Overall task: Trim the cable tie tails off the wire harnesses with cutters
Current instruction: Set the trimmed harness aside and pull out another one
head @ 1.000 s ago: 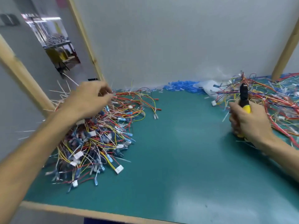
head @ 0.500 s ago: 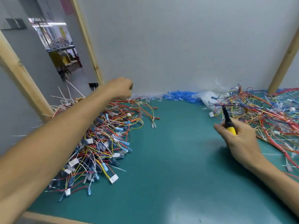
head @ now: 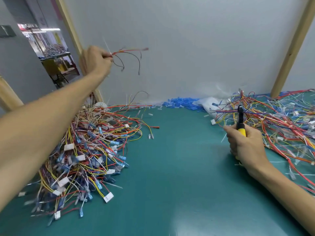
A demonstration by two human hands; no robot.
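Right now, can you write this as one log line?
left hand: holds one harness raised | right hand: grips cutters near right pile | tie tail: uncut

Teal surface (head: 179,167). Cutters (head: 240,122) yellow grip, black head. Held harness (head: 129,56) red and black wires, white tie. Piles (head: 88,150) red, yellow, blue wires, white connectors. Wall (head: 187,48) pale grey.

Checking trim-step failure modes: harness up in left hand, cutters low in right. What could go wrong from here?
The left hand pinches the harness right beside its tie tail, so the cutters could nick the hand or wires. The cutters' tip stands close to the right pile; lifting the right hand might snag a loose wire.
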